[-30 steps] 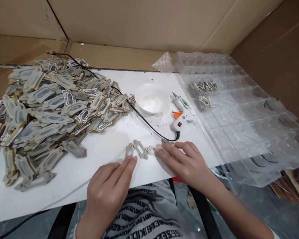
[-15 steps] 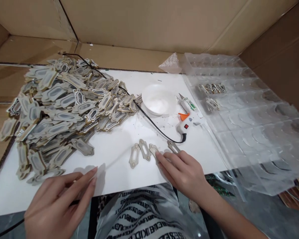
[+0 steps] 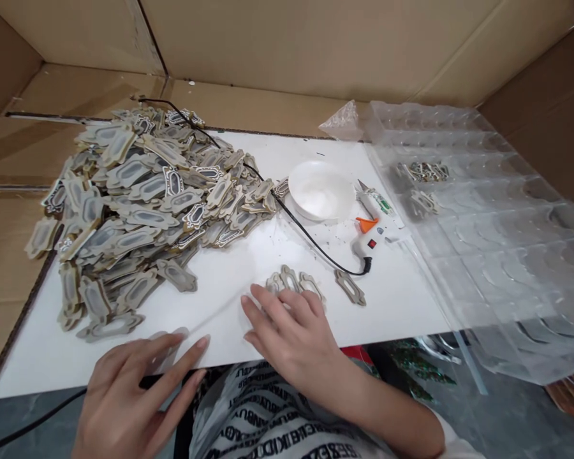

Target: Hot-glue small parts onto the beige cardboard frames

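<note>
Scalloped frame pieces (image 3: 294,278) on a white worktop (image 3: 229,274), three side by side and a fourth piece (image 3: 360,298) apart to their right.
Right hand (image 3: 291,325), fingers loosely spread, covers the lower ends of the three; contact cannot be told. Left hand (image 3: 136,392), fingers splayed, is at the near edge. A heap of similar pieces (image 3: 146,217) lies at left; a white bowl (image 3: 321,194) and glue gun (image 3: 362,244) lie beyond.
</note>
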### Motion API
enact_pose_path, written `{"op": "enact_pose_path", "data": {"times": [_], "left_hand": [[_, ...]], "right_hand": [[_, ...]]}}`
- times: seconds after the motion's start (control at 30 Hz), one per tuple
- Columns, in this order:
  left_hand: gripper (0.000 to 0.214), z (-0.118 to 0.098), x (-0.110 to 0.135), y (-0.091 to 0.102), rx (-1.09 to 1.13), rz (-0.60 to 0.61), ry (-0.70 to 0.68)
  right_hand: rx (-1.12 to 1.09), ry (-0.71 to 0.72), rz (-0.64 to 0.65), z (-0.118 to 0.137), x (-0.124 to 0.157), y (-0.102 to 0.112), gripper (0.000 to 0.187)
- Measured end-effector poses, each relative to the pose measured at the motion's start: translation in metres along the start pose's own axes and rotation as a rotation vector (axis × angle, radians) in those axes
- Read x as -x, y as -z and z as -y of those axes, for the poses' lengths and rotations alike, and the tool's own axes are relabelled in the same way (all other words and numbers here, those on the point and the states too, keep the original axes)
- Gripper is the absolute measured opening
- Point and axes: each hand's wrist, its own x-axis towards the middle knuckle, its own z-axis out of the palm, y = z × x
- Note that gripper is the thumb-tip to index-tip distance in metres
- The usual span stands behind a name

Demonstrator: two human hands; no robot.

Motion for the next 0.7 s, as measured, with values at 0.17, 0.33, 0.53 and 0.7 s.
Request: {"op": "enact_pose_path", "data": {"times": [0.17,0.33,0.53,0.7], "left_hand": [[0.030,-0.007,0.008,0.001,0.040,-0.042,0.061],[0.028,-0.009,0.014,0.000,0.117,-0.049,-0.041],[0.022,-0.011,0.012,0.004,0.193,-0.053,-0.126],[0.023,-0.038,-0.032,0.003,0.298,-0.188,0.084]], "right_hand": [[-0.040,0.063,0.030,0.001,0.006,0.001,0.028],[-0.137,0.191,-0.009,0.002,0.021,0.004,0.022],[-0.185,0.180,-0.129,0.007,0.025,0.000,0.014],[-0.160,0.149,-0.164,0.009,0.023,-0.004,0.011]]}}
